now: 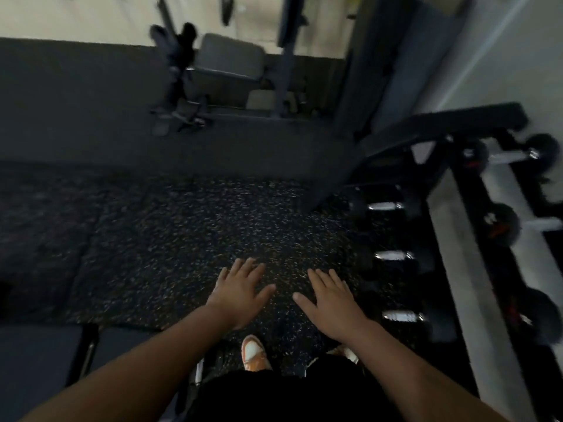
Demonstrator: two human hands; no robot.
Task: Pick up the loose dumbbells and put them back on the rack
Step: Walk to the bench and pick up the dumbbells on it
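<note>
Both my hands hover palm-down over the speckled rubber floor, fingers spread and empty: my left hand (240, 292) and my right hand (330, 296). To the right, three black dumbbells with chrome handles lie in a row beside the rack: one far (385, 206), one in the middle (393, 256), one near (402, 316). The dumbbell rack (466, 239) runs along the right wall and carries several black dumbbells, such as one at the top (505, 155). The picture is blurred.
A weight bench (441, 124) slopes above the rack's far end. A gym machine with a padded seat (228, 60) stands at the back. Dark padded equipment (39, 360) sits at the lower left. My orange and white shoe (254, 353) is below my hands.
</note>
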